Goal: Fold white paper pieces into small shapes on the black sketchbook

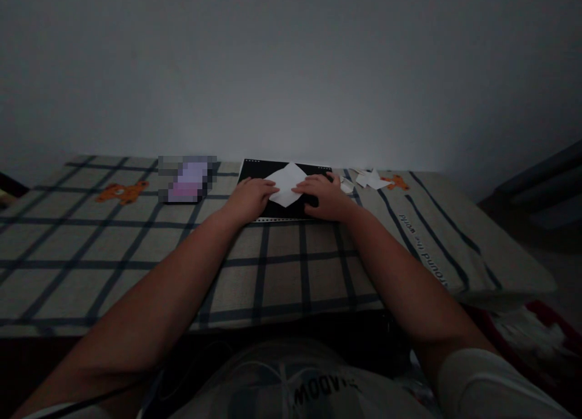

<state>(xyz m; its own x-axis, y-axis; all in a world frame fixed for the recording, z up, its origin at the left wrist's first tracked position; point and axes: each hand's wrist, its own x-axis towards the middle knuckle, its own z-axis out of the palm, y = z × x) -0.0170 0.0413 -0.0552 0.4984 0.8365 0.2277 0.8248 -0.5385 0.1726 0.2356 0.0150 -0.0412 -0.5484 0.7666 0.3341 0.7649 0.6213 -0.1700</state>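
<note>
Both forearms reach straight forward and converge. Left hand (249,199): palm down, fingers together and flat, tips on the left corner of the white paper (287,181). Right hand (324,196): palm down, fingers close together, tips pressing the paper's right corner. Neither hand grasps it. Paper: plain white, turned like a diamond, lying flat on a black mat (254,170) at the far side of the checked cloth (282,255). Small white scraps (370,179) lie just right of the mat.

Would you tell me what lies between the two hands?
In the head view, a white paper sheet lies between the left hand and right hand, on the black mat.
</note>
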